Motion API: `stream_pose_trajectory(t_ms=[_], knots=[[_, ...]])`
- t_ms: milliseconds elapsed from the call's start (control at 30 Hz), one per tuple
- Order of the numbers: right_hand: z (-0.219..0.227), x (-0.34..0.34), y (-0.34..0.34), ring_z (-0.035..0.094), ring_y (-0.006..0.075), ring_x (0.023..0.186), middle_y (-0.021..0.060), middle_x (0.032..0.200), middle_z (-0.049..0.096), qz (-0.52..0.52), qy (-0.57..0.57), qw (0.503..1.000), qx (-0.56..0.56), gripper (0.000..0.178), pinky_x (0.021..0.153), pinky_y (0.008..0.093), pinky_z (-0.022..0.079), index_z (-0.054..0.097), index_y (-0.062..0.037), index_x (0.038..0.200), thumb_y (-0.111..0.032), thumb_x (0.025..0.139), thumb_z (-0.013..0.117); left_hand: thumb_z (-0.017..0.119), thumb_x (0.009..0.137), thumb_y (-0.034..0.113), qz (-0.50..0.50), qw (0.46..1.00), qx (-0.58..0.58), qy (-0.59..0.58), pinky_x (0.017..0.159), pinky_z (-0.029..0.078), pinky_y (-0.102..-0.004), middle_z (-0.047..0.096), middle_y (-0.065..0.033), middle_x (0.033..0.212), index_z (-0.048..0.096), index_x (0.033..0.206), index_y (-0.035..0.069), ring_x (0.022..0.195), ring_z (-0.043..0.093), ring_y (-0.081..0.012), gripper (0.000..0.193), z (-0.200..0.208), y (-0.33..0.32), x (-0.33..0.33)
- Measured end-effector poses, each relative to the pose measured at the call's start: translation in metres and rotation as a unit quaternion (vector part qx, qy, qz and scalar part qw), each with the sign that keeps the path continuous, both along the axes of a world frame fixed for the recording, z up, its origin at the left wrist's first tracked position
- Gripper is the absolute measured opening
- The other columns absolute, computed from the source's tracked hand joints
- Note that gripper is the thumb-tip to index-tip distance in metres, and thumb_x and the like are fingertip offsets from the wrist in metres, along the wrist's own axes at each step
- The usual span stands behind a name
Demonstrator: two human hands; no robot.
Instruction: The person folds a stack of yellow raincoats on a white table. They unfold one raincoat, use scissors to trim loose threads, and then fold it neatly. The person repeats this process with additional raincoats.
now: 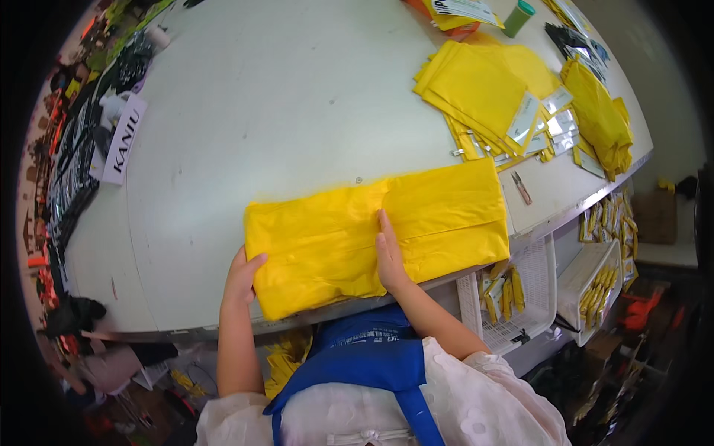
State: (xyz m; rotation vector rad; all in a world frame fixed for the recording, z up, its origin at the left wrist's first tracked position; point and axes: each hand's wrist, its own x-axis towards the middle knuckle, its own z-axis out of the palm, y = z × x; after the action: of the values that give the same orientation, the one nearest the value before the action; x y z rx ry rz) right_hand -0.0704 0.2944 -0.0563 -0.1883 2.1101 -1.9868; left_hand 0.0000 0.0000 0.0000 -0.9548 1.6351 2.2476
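Observation:
A long, folded piece of thin yellow material (320, 245) lies across the near edge of the white table, wrinkled, with a crease along its length. My left hand (242, 276) grips its left edge, the thumb on top and the other fingers partly hidden. At the middle of the piece, my right hand (388, 256) rests on its side, fingers stretched out and pressed along a crosswise fold. The exact kind of article cannot be told from its folded shape. Small thread snips (521, 189) lie on the table to the right of it.
Stacked flat yellow pouches (476, 89) with labels lie at the far right, beside a bunched yellow bundle (601, 123) and a green-lidded container (518, 18). White baskets (547, 279) holding small yellow packs stand below the table's right edge. A white sign (125, 140) stands at left.

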Motion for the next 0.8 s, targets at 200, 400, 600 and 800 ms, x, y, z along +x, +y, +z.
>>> stream_pose_trajectory(t_ms=[200, 400, 600, 800], knots=[[0.012, -0.016, 0.026, 0.034, 0.0274, 0.134, 0.0187, 0.145, 0.037, -0.058, -0.288, 0.862, -0.413, 0.063, 0.112, 0.0387, 0.024, 0.028, 0.0018, 0.143, -0.044, 0.100, 0.033, 0.066, 0.086, 0.018, -0.266, 0.937, 0.059, 0.219, 0.090, 0.047, -0.0321, 0.043, -0.0136, 0.135, 0.011, 0.149, 0.007, 0.109, 0.054, -0.0200, 0.084, 0.130, 0.183, -0.057], [0.023, -0.021, 0.112, 0.040, 0.0294, 0.127, 0.0189, 0.139, 0.042, -0.130, -0.314, 0.863, -0.373, 0.060, 0.107, 0.0406, 0.029, 0.032, 0.0009, 0.141, -0.039, 0.097, 0.040, 0.080, 0.070, 0.034, -0.442, 0.700, -0.441, 0.348, 0.107, 0.028, -0.0526, 0.019, -0.0240, 0.149, 0.018, 0.149, 0.014, 0.133, 0.026, -0.0450, 0.102, 0.051, 0.271, -0.057], [0.022, -0.030, 0.117, 0.046, 0.0315, 0.121, 0.0191, 0.134, 0.047, -0.183, -0.152, 0.970, -0.058, 0.057, 0.103, 0.0424, 0.034, 0.036, -0.0001, 0.138, -0.035, 0.095, 0.047, 0.082, 0.064, 0.036, -0.392, 0.739, -0.390, 0.385, 0.113, 0.016, -0.0538, 0.001, -0.0253, 0.153, 0.016, 0.149, 0.012, 0.140, 0.003, -0.0503, 0.110, -0.020, 0.261, -0.023], [0.046, -0.003, 0.048, 0.052, 0.0335, 0.114, 0.0193, 0.128, 0.052, -0.070, 0.141, 0.920, 0.358, 0.055, 0.099, 0.0442, 0.039, 0.040, -0.0011, 0.136, -0.030, 0.092, 0.054, 0.074, 0.070, 0.041, -0.221, 0.935, 0.252, 0.112, 0.116, 0.008, -0.0460, -0.001, -0.0091, 0.158, 0.013, 0.150, 0.016, 0.145, -0.002, -0.0298, 0.104, 0.004, 0.176, 0.012]])
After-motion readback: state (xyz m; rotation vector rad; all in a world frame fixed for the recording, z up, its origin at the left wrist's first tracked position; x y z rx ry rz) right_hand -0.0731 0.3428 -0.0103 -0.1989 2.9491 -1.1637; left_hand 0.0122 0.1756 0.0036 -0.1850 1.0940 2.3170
